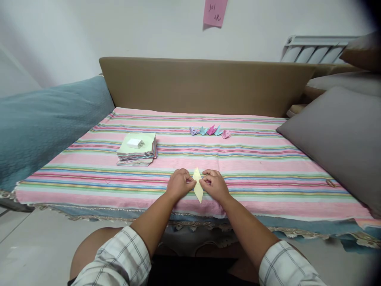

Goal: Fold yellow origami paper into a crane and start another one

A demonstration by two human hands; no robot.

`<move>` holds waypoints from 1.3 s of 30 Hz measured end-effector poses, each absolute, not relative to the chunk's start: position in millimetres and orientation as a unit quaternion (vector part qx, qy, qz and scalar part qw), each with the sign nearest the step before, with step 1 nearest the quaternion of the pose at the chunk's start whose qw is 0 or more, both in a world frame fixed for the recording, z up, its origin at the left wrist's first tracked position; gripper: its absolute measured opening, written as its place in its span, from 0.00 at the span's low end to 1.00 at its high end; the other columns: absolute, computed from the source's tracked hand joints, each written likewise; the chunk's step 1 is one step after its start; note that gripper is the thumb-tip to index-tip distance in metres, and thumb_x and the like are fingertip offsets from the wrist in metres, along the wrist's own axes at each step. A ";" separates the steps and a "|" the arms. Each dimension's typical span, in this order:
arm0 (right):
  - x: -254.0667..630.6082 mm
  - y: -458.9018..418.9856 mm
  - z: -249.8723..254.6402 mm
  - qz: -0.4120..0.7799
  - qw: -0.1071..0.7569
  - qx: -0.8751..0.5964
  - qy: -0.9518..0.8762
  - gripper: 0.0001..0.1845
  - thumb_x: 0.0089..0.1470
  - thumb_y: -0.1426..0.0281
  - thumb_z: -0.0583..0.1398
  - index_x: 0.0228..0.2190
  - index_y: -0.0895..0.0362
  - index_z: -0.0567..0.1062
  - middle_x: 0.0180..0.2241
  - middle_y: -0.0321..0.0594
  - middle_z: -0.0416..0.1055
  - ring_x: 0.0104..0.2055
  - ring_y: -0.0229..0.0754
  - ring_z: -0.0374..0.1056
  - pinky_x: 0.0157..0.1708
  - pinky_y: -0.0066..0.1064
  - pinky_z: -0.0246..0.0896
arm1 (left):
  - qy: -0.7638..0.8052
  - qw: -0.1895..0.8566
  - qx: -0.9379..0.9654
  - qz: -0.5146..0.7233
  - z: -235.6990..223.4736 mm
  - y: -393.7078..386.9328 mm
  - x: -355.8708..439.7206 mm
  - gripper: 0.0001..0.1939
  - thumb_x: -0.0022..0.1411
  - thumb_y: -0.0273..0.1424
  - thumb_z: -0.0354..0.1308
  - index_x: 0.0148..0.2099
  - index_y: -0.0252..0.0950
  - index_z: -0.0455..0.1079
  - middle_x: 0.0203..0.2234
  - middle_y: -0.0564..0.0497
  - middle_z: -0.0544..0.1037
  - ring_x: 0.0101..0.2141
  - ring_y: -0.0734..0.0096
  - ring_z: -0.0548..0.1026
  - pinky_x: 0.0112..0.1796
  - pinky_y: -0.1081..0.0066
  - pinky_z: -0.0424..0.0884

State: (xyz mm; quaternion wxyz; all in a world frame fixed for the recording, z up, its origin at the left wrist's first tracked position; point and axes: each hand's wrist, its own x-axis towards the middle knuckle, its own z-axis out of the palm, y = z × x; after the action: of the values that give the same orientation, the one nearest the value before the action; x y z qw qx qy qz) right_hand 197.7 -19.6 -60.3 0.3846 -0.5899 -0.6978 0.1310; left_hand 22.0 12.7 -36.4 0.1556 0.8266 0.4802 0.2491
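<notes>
Between my two hands is a folded piece of pale yellow paper (198, 192), shaped like a narrow diamond with its long points facing away from me and toward me. My left hand (180, 185) pinches its left edge with thumb and fingertips. On the opposite edge, the thumb and fingers of my right hand (215, 186) are closed in the same way. Farther back lies a row of small folded paper figures in purple, blue and pink, among them a magenta one (211, 130). To the left of my hands is a stack of square coloured paper (137, 158).
A white plug adapter (135, 143) rests on the paper stack. Everything lies on a striped cloth (253, 163). A grey cushion (336, 135) leans at the right, near a small brown ring-shaped item (330, 183). A brown backrest (205, 85) rises behind.
</notes>
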 end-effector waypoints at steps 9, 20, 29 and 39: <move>196.6 -19.5 -63.1 0.121 0.399 -0.593 -0.689 0.06 0.46 0.66 0.61 0.21 0.52 0.76 0.40 0.40 0.71 0.44 0.46 0.63 0.46 0.40 0.58 | 0.504 0.144 0.818 0.238 -38.2 12.5 26.1 0.07 0.49 0.33 0.60 0.22 0.38 0.73 0.30 0.52 0.72 0.34 0.69 0.68 0.37 0.69 0.62; 194.9 -19.3 -59.4 0.135 0.400 -0.608 -0.672 0.08 0.43 0.65 0.61 0.17 0.53 0.71 0.39 0.39 0.71 0.43 0.46 0.63 0.44 0.39 0.58 | 0.553 0.130 0.793 0.219 -32.6 6.8 25.9 0.06 0.47 0.37 0.62 0.26 0.40 0.72 0.33 0.53 0.70 0.37 0.65 0.66 0.38 0.67 0.60; 197.4 -20.0 -61.9 0.107 0.389 -0.593 -0.697 0.04 0.47 0.65 0.60 0.26 0.53 0.71 0.40 0.40 0.71 0.44 0.46 0.62 0.45 0.39 0.56 | 0.528 0.154 0.798 0.247 -34.5 7.1 22.3 0.07 0.49 0.35 0.62 0.35 0.46 0.73 0.37 0.54 0.66 0.41 0.65 0.65 0.42 0.66 0.59; 201.6 -19.5 -61.6 0.151 0.387 -0.590 -0.692 0.08 0.50 0.64 0.57 0.26 0.52 0.75 0.43 0.39 0.70 0.46 0.45 0.62 0.46 0.38 0.56 | 0.524 0.157 0.802 0.240 -33.0 6.0 22.3 0.05 0.51 0.36 0.62 0.33 0.46 0.74 0.37 0.53 0.66 0.42 0.66 0.65 0.43 0.65 0.58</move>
State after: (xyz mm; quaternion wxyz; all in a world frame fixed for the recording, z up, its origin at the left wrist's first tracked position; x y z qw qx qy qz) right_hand 201.6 -19.5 -61.6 0.3870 -0.5902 -0.6922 0.1510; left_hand 22.3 6.0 -33.0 0.1566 0.8019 0.5242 0.2400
